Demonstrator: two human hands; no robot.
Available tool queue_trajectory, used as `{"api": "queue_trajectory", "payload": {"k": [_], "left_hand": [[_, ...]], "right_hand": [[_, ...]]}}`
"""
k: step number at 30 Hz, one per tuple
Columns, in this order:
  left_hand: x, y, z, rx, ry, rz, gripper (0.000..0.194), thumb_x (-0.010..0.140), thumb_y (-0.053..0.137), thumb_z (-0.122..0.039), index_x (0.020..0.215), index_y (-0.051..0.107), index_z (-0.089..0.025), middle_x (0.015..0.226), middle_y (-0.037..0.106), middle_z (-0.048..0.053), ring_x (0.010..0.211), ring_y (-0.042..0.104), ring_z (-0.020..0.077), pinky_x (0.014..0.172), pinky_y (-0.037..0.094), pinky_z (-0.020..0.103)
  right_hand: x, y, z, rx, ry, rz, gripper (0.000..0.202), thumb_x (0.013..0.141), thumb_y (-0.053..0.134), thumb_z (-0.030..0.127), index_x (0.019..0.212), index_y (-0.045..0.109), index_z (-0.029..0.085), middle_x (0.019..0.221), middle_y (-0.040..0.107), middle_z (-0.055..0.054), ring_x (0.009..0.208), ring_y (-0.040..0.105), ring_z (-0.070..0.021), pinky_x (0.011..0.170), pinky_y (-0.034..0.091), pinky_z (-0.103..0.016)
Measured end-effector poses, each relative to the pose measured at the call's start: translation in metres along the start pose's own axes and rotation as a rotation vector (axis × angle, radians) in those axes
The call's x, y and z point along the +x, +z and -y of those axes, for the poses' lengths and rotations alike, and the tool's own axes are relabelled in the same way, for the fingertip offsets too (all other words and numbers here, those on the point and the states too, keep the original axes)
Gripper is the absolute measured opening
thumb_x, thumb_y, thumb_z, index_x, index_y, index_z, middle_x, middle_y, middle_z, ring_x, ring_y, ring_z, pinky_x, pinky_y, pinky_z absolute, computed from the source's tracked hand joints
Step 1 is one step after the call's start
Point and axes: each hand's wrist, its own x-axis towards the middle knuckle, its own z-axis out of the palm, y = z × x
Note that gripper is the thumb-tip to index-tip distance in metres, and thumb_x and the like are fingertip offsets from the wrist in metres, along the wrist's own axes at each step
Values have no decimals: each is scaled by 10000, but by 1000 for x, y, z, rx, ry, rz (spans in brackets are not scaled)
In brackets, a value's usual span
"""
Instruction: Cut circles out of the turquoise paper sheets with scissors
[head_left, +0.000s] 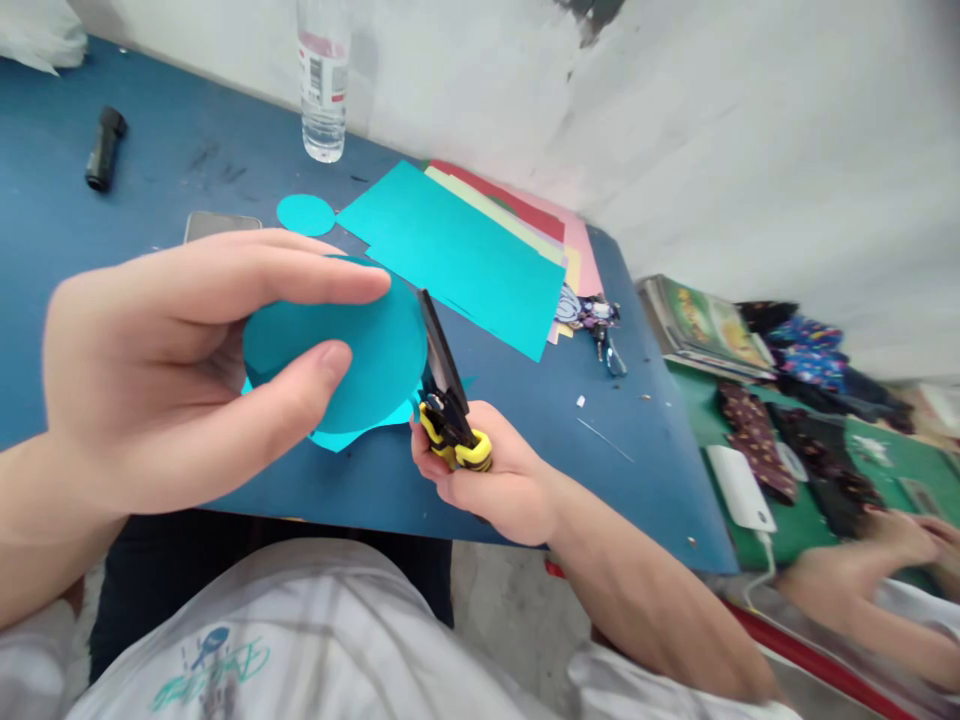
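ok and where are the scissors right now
In the head view, the scissors are near the middle, in the right grip, just right of the turquoise paper circle held in the left grip.

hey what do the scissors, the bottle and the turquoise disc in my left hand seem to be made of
Scissors: probably metal blades, dark as if coated; the yellow-and-black handles look like plastic, perhaps rubber.
Bottle: likely plastic, clear and glossy, judging by its see-through, ridged lower wall.
Disc: paper or thin card, matte, going by its flat, even colour and thin edge.
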Motion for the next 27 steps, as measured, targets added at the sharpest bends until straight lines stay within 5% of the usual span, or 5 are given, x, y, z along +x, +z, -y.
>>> {"api": "queue_trajectory", "payload": {"k": [5, 27], "left_hand": [[1, -1, -2, -14, -21, 10, 296, 1018, 837, -450, 1299, 928, -431, 1373, 852, -28, 1137, 810, 335, 1242, 685, 560], [1, 1, 1, 30, 21, -13, 322, 1025, 785, -333, 1280, 924, -475, 1297, 848, -65, 1033, 780, 242, 1197, 689, 453]], "right_hand": [[0, 0, 0, 7, 24, -3, 238, 685, 710, 81, 802, 593, 252, 724, 544, 92, 625, 396, -117, 575, 302, -309], [1, 1, -5, -22, -32, -58, 220, 697, 735, 92, 796, 617, 250, 721, 554, 81, 646, 399, -129, 583, 319, -307]]}}
